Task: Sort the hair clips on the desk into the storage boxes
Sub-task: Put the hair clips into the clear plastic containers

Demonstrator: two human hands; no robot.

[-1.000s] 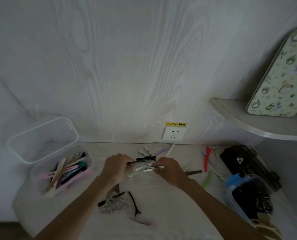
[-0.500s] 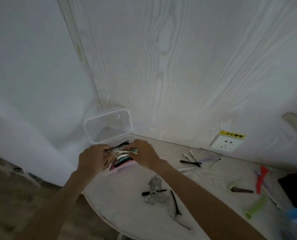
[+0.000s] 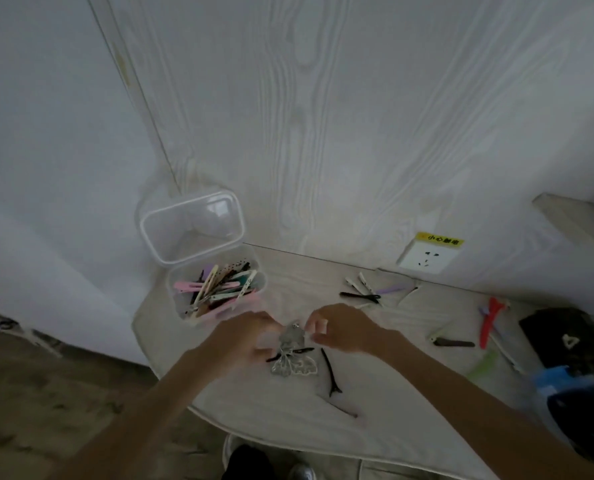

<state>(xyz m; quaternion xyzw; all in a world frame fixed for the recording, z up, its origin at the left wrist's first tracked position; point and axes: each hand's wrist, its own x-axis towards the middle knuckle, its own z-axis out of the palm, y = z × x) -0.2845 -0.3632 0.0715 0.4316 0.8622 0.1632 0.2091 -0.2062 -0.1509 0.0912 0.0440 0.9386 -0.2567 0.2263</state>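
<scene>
Both hands have come back from the clear box (image 3: 215, 296) to the silver butterfly clip (image 3: 293, 355) on the desk (image 3: 288, 410). The left hand (image 3: 243, 341) and right hand (image 3: 337, 329) curl beside it — whether they grip it, I cannot tell. Loose clips (image 3: 361, 292) lie behind.
</scene>
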